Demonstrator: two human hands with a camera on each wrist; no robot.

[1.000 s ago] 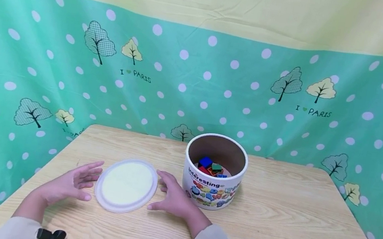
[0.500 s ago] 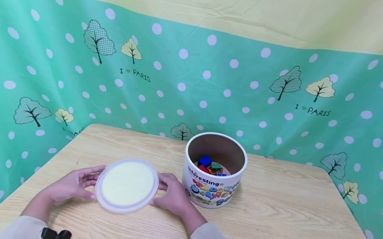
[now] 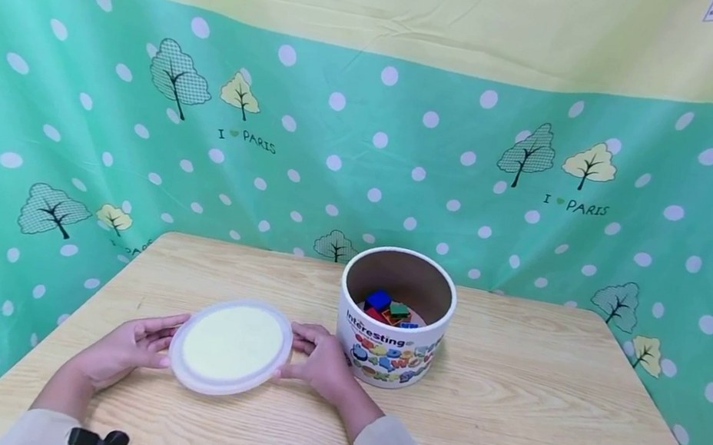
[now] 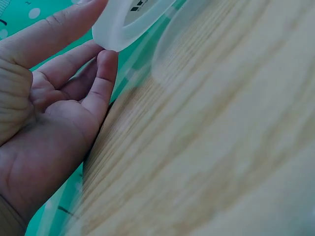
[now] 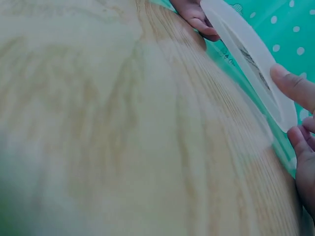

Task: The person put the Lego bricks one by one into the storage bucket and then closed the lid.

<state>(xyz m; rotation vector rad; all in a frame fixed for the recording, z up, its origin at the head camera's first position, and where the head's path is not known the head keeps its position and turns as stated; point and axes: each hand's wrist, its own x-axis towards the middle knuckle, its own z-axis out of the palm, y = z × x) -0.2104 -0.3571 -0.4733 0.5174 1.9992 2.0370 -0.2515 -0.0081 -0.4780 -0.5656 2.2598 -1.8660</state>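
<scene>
A round lid (image 3: 232, 347) with a pale yellow top and translucent white rim is held between both hands, raised a little off the table. My left hand (image 3: 126, 349) grips its left edge, thumb toward me and fingers on the far side. On the opposite edge, my right hand (image 3: 323, 365) pinches the rim the same way. The left wrist view shows the lid's rim (image 4: 110, 29) at the fingertips, above the wood. In the right wrist view the lid (image 5: 246, 59) stands tilted, its underside partly showing.
Just right of my right hand stands a white printed bucket (image 3: 388, 352), uncovered, with several coloured blocks (image 3: 388, 309) at its bottom. The wooden table (image 3: 530, 406) stretches off to the right. A green and yellow patterned cloth (image 3: 409, 153) hangs behind it.
Both hands have closed in on the lid's edges from either side and taken hold of it. The lid has risen slightly from the table and tilted.
</scene>
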